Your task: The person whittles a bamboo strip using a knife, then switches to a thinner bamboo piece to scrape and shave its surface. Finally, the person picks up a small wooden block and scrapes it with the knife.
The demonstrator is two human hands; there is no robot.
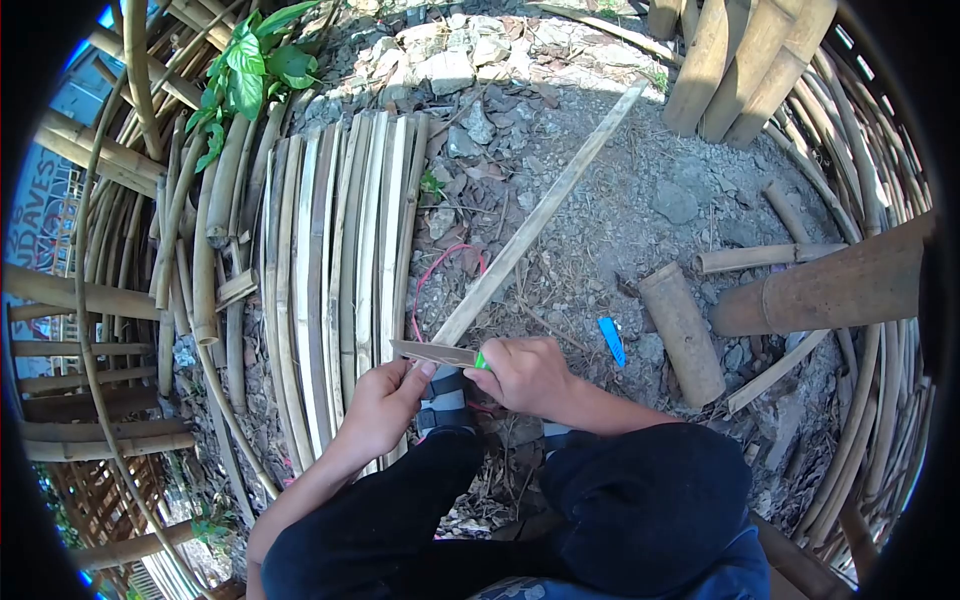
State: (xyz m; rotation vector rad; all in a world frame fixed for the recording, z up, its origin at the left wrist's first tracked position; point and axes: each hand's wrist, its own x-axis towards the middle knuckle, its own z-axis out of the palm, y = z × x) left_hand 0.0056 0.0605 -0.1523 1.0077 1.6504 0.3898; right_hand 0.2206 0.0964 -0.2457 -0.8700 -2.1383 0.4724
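My right hand [527,375] is closed around the green handle of a knife [438,352], whose blade points left. The blade lies across the near end of a long split bamboo strip [540,215], which slants away to the upper right over the ground. My left hand [385,405] is closed at that near end, its thumb close under the blade. The strip's part inside the left hand is hidden. To the left, several bamboo strips [330,260] lie side by side in a row.
A blue tapered object [612,341] lies on the gravel to the right. Beyond it are a short bamboo piece [684,335] and a thick bamboo pole [820,285]. Bamboo fencing [90,295] curves around both sides. A leafy plant [245,75] hangs at upper left, and pink string [425,275] lies beside the row.
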